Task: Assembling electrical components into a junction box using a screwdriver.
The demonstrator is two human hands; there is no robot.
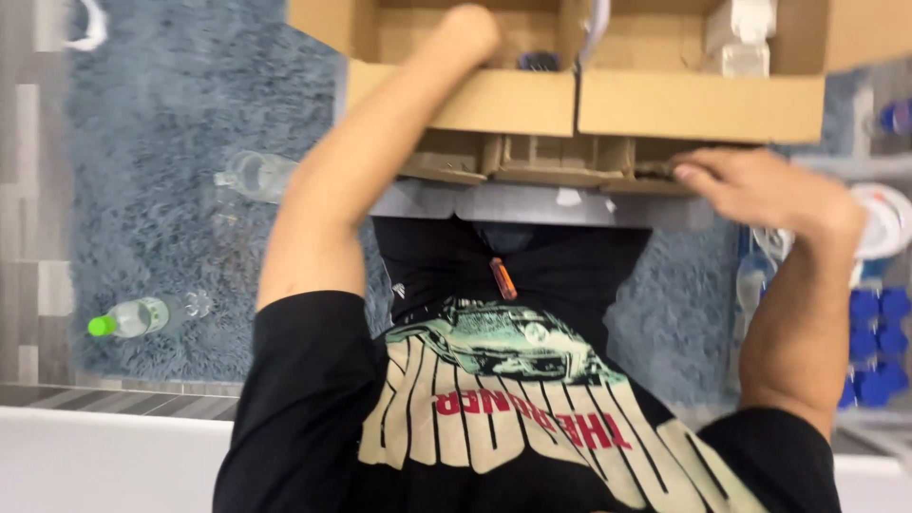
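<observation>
- Our left hand (470, 33) reaches into the cardboard box (698, 106); its grip is hidden from us.
- Our right hand (750, 185) pinches the box's lower flap (532, 161), fingers curled on it.
- Clear bottles (142, 315) lie on the blue rug (161, 104); blue-capped ones (874, 332) crowd the right.

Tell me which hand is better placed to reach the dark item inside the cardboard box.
Left, probably. The left hand is already over the box wall, near the dark item; the right hand rests outside on a lower flap.

Brown cardboard box (698, 104), grey-blue shaggy rug (161, 104)
</observation>
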